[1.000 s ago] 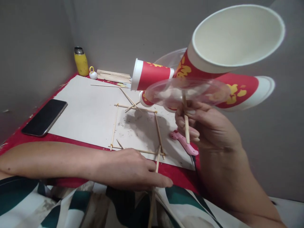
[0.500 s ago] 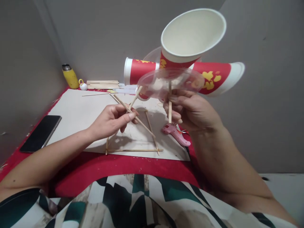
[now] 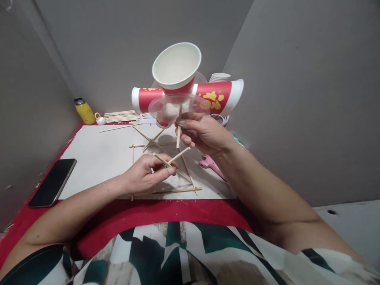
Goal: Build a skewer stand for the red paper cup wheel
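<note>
Crossed wooden sticks (image 3: 181,152) are pinched in my left hand (image 3: 152,170), between thumb and fingers. My right hand (image 3: 204,132) grips the wooden stick (image 3: 178,138) of a paper-cup wheel. On that wheel, red and white paper cups (image 3: 216,95) with yellow marks point outward between two clear plastic discs (image 3: 157,109); one cup's open mouth tilts up. Below my hands a square frame of sticks (image 3: 187,190) lies on the white board. Behind it another pair of crossed sticks (image 3: 151,140) shows. The stick's lower tip hangs just above the sticks in my left hand.
A pink glue gun (image 3: 212,164) lies right of the frame. At the left are a black phone (image 3: 53,182), a yellow bottle (image 3: 86,112) and its white cap (image 3: 101,120). A bundle of sticks (image 3: 123,116) and stacked white cups (image 3: 220,77) stand near the back wall.
The cup wheel in my right hand has moved left and away from me. My left hand with its crossed sticks is lower, nearer the frame. The camera view has shifted too.
</note>
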`<state>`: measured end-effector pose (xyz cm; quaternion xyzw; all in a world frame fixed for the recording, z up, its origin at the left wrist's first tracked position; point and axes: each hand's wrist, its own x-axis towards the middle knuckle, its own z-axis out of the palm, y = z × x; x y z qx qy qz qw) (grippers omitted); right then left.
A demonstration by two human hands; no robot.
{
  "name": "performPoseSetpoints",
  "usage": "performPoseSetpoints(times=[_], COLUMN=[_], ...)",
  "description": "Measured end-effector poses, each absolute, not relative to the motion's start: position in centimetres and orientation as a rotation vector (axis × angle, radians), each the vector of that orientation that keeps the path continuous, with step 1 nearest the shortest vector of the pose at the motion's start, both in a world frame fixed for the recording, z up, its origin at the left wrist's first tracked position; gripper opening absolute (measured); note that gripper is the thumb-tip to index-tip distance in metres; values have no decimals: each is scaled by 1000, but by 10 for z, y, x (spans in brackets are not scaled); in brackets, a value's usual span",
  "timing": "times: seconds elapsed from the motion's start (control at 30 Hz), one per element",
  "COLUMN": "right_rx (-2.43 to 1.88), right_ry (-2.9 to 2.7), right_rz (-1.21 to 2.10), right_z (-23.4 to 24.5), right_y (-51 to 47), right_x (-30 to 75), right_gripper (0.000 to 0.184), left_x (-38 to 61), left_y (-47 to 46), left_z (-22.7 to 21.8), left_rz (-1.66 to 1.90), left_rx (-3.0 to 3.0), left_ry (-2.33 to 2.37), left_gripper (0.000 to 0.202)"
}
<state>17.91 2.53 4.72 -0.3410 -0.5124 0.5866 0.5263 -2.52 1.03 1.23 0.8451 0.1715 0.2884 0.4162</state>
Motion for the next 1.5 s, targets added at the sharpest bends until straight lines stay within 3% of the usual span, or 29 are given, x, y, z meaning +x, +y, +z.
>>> performPoseSetpoints(times=[0.6,1.5], right_rx=[-669,-749], right_ry=[-1274,-1330], right_rz=[1686,1589], right_z=[17,21], right_y=[22,12], right_x=[166,167], right_gripper=[22,14], left_x=[-14,-9], left_y=[16,0], left_z=[-9,-7], left_rz=[723,746], left_rx=[1731,1626], left_ry=[454,565], left_gripper=[27,30])
